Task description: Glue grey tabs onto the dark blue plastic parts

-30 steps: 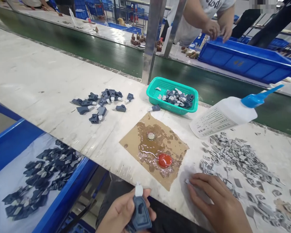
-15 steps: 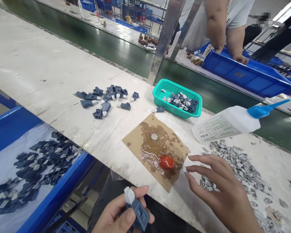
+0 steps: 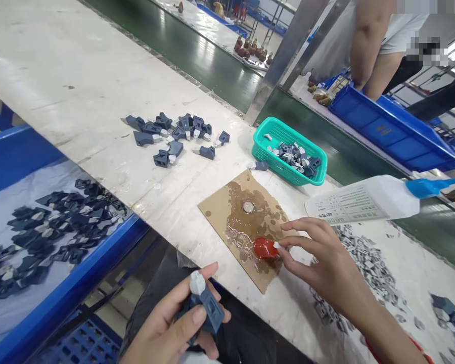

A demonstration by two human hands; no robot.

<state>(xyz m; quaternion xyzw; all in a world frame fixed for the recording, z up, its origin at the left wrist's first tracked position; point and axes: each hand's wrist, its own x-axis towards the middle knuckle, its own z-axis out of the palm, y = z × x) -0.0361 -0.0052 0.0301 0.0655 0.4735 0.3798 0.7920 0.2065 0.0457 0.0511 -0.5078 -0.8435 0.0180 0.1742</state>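
Note:
My left hand (image 3: pixel 185 318) is closed around a dark blue plastic part (image 3: pixel 211 309) with a light grey tip (image 3: pixel 197 283) pointing up. Between the thumb and fingertips of my right hand (image 3: pixel 318 253) is a small white plastic piece (image 3: pixel 276 245), held at the edge of a red, glossy cap-like object (image 3: pixel 264 248). That red object sits on a brown cardboard sheet (image 3: pixel 216 207) wet with clear liquid. A small round metal-edged disc (image 3: pixel 248 207) lies further up the cardboard. Beyond my right hand, a white bottle (image 3: pixel 356 199) with a blue nozzle lies tilted.
A green basket (image 3: pixel 261 146) holds blue and white pieces. Several blue parts (image 3: pixel 174 131) lie on the white table (image 3: pixel 79 91). Small grey pieces (image 3: pixel 371 268) are heaped at right. A blue bin (image 3: pixel 79 283) at left holds more parts. Across the green belt, a person reaches into a blue crate (image 3: pixel 387 126).
My right hand has moved left, bringing the white piece from beside the cardboard to the red object. My left hand keeps its hold on the blue part. The view has shifted and tilted.

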